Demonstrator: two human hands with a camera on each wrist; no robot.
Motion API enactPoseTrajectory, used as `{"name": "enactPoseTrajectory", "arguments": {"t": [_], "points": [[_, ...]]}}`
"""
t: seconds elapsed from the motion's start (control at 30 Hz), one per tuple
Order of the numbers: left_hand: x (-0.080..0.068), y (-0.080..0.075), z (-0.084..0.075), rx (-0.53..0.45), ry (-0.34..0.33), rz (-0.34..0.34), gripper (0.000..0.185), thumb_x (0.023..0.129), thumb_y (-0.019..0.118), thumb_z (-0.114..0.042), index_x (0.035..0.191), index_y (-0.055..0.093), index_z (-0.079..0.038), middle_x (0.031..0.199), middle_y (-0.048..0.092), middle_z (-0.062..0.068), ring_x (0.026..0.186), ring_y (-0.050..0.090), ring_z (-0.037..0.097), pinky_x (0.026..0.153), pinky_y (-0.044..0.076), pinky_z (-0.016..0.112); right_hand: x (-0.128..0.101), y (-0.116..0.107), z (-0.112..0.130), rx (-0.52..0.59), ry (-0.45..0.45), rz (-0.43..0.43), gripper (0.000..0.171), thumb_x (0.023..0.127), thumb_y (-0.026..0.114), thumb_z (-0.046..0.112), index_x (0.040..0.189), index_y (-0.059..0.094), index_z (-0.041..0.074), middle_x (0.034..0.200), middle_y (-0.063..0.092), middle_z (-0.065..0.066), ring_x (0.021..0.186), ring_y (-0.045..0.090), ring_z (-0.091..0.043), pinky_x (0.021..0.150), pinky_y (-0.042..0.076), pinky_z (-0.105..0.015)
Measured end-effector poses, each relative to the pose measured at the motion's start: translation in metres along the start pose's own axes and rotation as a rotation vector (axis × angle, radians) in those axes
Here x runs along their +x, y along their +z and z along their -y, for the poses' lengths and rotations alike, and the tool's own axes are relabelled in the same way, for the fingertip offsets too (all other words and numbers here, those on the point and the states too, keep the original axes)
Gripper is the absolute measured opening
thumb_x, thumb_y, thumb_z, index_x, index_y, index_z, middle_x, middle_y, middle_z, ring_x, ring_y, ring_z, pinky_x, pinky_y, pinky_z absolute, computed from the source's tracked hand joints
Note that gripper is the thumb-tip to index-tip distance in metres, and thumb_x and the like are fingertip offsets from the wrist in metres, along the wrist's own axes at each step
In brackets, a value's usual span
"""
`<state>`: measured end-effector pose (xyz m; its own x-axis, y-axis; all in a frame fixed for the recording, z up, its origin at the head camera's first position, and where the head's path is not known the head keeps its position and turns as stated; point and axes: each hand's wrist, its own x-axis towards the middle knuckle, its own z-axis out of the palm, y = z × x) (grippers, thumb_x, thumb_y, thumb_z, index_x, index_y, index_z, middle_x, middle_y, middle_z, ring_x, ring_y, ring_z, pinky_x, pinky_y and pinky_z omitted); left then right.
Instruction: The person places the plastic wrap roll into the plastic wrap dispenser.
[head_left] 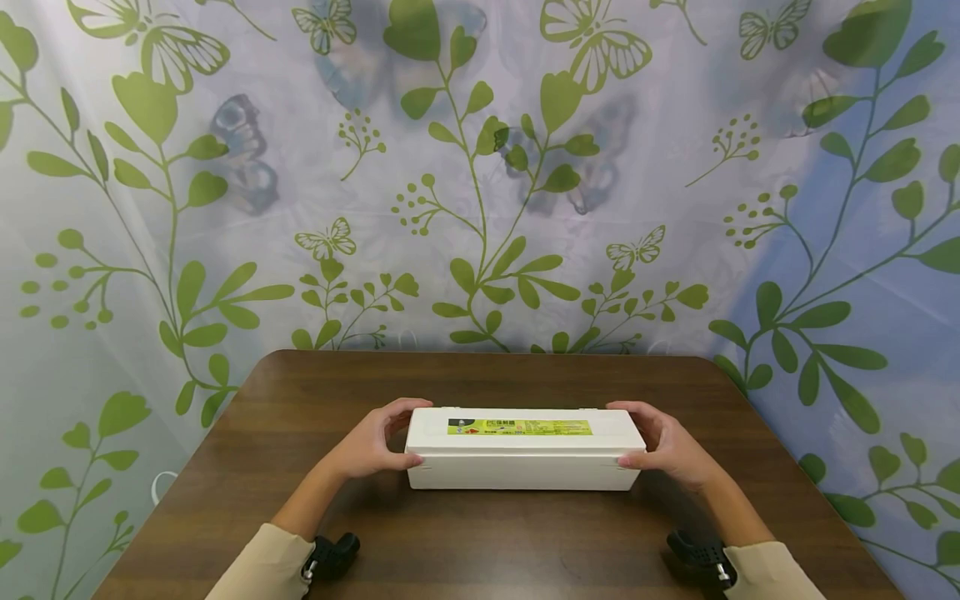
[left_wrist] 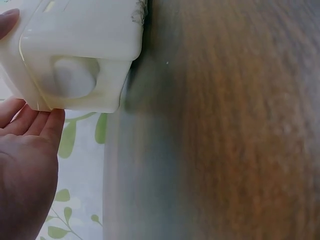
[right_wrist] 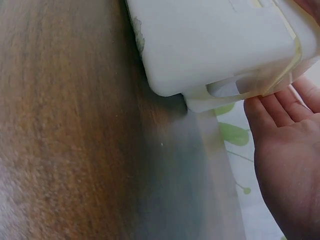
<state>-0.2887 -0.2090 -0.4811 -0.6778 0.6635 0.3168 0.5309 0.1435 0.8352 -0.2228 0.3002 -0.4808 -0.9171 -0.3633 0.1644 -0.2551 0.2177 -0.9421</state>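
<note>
Two hands clasp the long white box [head_left: 522,450], left hand [head_left: 369,450] and right hand [head_left: 670,454] each curled round an end. Between them it rests on the table [head_left: 487,542], lid closed, not yet lifted.

White box [head_left: 522,462] with yellow-green label [head_left: 519,427], dark brown wood-grain table [head_left: 480,379], green leaf-and-butterfly curtain [head_left: 480,167].

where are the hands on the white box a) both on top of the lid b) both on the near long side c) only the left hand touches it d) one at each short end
d: the left hand holds the left end of the box and the right hand the right end.
</note>
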Motion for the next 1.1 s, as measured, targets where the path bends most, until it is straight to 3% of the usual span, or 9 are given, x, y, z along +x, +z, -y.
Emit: {"name": "enactPoseTrajectory", "arguments": {"t": [0.2,0.43,0.73,1.1], "points": [[0.0005,-0.0002,-0.0015,0.008,-0.033,0.015,0.074,0.083,0.085,-0.017,0.146,0.049,-0.004,0.143,0.058,0.007,0.13,0.055,0.031,0.113,0.038,0.015,-0.0005,0.0001,-0.0018,0.001,0.032,-0.005,0.079,0.084,0.078,0.001,0.151,0.036,-0.005,0.132,0.063,0.0,0.108,0.065,-0.017,0.084,0.061,-0.036],[0.0,-0.0015,0.0001,0.016,-0.052,0.02,0.069,0.085,0.084,-0.019,0.145,0.052,-0.014,0.143,0.058,0.005,0.13,0.056,0.027,0.113,0.038,0.014,0.0015,-0.0003,-0.0013,0.018,0.013,0.023,0.08,0.085,0.077,0.001,0.152,0.034,-0.006,0.13,0.064,0.002,0.107,0.065,-0.014,0.083,0.061,-0.036],[-0.0002,-0.0015,0.0,-0.029,-0.033,0.023,0.071,0.084,0.084,-0.015,0.146,0.05,-0.009,0.144,0.056,0.01,0.131,0.053,0.029,0.113,0.037,0.012,0.0028,-0.0026,-0.0037,0.021,0.018,0.053,0.081,0.085,0.077,0.001,0.153,0.033,-0.007,0.13,0.064,0.002,0.107,0.066,-0.015,0.083,0.061,-0.036],[-0.0005,-0.0021,0.0008,-0.019,-0.078,0.028,0.069,0.084,0.084,-0.017,0.144,0.051,-0.013,0.144,0.056,0.006,0.134,0.053,0.029,0.111,0.038,0.013,0.0027,-0.0021,-0.0048,0.026,0.027,0.065,0.076,0.085,0.076,0.001,0.151,0.038,-0.002,0.13,0.064,0.0,0.107,0.066,-0.015,0.083,0.062,-0.037]]}}
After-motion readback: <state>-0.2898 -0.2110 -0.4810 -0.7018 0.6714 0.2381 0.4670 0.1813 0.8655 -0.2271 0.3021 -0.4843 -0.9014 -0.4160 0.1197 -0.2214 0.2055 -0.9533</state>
